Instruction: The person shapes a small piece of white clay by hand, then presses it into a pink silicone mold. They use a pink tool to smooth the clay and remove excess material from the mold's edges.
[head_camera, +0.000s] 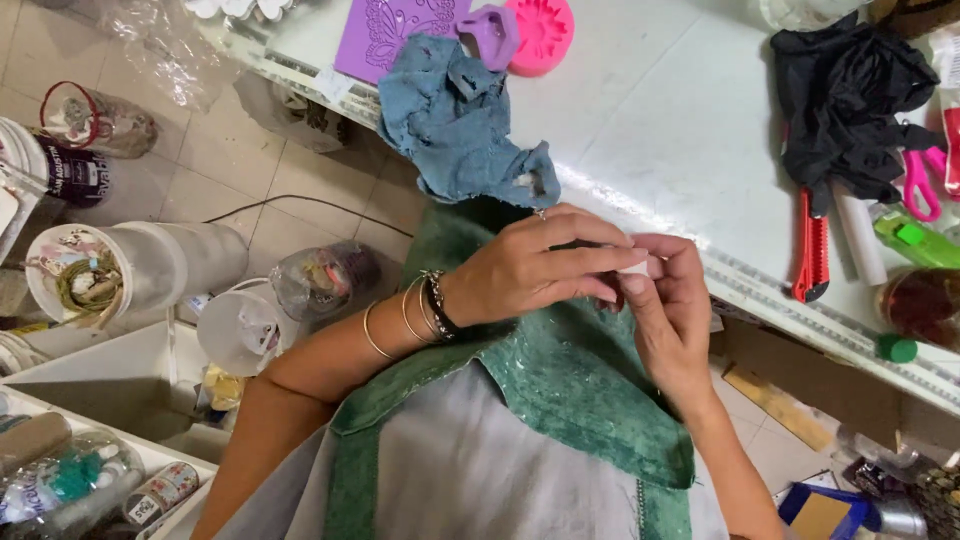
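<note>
Pinching a small white piece (634, 264) between the fingertips of both hands, I hold it just above my lap, right at the near edge of the white table (660, 120). My left hand (530, 270) reaches across from the left, its fingers stretched out and closed on the piece from above; bangles and a dark beaded bracelet (432, 305) sit on that wrist. My right hand (672, 315) comes up from below, thumb and forefinger clamped on the same piece, so that the two hands touch. The piece is mostly hidden by my fingers, and it may be a bit of tape or paper; I cannot tell which. Under my hands lies a green, glittery apron (580, 385) over a grey garment.

On the table, just beyond my left hand, a crumpled blue cloth (455, 120) hangs over the edge. Behind it lie a purple embossed mat (385, 30), a small purple mould (490, 32) and a pink round mould (545, 35), close together. To the right, well apart from my hands, are a heap of black plastic (850, 95), a red utility knife (812, 250), pink-handled scissors (920, 180) and a green bottle cap (897, 349). On the tiled floor to my left stand several white buckets (150, 265) and clear jars.
</note>
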